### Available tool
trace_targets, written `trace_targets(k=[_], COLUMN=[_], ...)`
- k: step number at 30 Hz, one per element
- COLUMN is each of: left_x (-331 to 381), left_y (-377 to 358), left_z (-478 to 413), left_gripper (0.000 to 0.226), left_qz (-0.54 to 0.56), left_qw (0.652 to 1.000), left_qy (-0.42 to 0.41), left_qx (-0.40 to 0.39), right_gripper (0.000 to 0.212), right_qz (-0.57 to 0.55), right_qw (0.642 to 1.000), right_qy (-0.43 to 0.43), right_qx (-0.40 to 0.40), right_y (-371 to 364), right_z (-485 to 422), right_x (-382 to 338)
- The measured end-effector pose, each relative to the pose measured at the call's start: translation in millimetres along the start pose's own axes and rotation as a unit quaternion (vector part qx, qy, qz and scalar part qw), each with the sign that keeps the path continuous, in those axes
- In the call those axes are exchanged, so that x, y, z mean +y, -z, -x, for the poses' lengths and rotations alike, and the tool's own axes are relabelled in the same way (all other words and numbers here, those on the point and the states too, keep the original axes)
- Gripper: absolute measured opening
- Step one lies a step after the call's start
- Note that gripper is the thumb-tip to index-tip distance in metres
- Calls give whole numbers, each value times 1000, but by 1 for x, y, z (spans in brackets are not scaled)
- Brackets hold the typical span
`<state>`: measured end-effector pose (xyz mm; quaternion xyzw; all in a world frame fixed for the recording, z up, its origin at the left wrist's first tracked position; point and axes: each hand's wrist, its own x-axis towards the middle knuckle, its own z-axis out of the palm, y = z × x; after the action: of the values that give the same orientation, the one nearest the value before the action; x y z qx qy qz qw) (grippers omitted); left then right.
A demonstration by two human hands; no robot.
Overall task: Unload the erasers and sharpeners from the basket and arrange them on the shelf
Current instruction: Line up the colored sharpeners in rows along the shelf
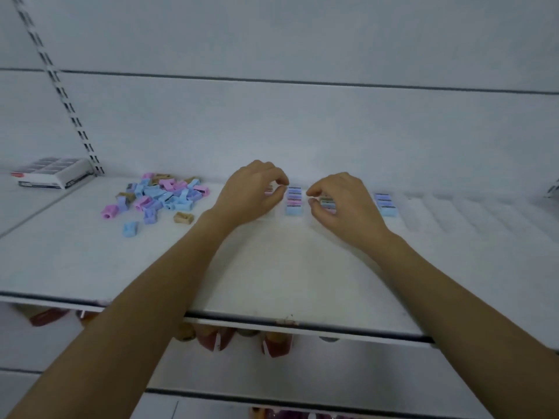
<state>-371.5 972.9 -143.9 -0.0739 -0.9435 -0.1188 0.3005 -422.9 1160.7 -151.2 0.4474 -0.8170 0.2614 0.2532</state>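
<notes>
Both hands tidy the sharpener rows on the shelf.
Past the shelf (272, 282) edge, the left hand (251, 196) curls its fingers (279, 179) tip to tip over a pink sharpener (268, 189), and the right hand (344, 204) hooks its fingers (314, 193) at a short row (328, 202); whether either actually grips, I cannot tell. The smart move is a light touch, nudging each piece flush beside the finished row (294, 201), then feeding from the loose pile (160, 195) further left. No basket is in view.

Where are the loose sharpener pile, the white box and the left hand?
loose sharpener pile (160, 195): head view, heap centre.
white box (53, 166): head view, top face.
left hand (251, 193): head view, back of hand.
</notes>
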Motion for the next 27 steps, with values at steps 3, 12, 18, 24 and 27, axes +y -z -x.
trace_targets(k=[3, 12, 18, 24, 27], left_x=[-8, -83, -146, -196, -209], left_y=[27, 131, 197, 213, 201], left_z=[-3, 26, 83, 118, 119], left_gripper=[19, 24, 18, 23, 27], left_qz=[-25, -115, -99, -85, -85], left_qw=[1000, 986, 984, 968, 958], left_qy=[3, 20, 66, 90, 97], left_qx=[-18, -121, -130, -217, -256], right_gripper=[13, 26, 30, 33, 30], right_qz=[-1, -4, 39, 59, 77], right_qw=[997, 976, 965, 955, 948], right_qy=[68, 99, 75, 31, 14], right_qx=[-46, -192, -248, -289, -307], right_y=[-1, -31, -68, -92, -103], right_z=[-11, -73, -100, -128, -140], right_x=[-23, -118, -178, -205, -206])
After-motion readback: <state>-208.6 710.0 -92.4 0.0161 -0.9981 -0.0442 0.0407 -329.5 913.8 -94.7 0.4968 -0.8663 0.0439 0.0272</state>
